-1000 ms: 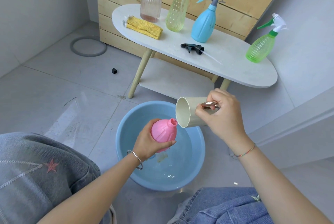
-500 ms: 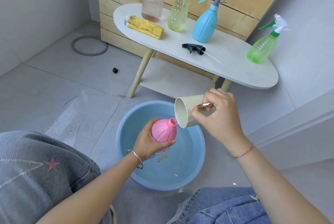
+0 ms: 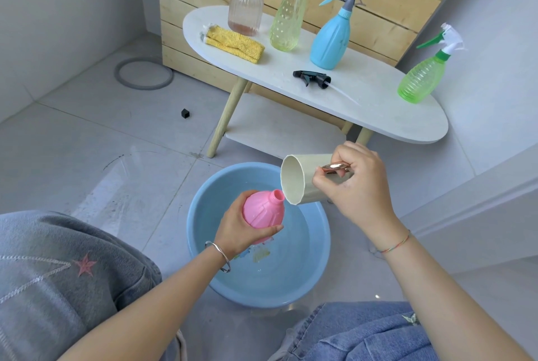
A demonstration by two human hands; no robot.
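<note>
Right: left hand (image 3: pixel 243 231) grips bottle (image 3: pixel 263 212), right hand (image 3: pixel 356 186) grips tipped cup (image 3: pixel 300 180) mid-frame. Keep lip on neck, pour slowly over basin (image 3: pixel 317 270); flow probably thin, can't see it.

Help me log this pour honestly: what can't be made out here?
Fill level of the pink bottle: head view, opaque wall.
Its lower half: head view, covered by the left hand.
Handle of the cream cup: head view, mostly wrapped by the right hand.
Any stream from cup to bottle: head view, too faint to tell.
Trigger tops of the rose bottle and pale green bottle: head view, cut by the top edge.
</note>
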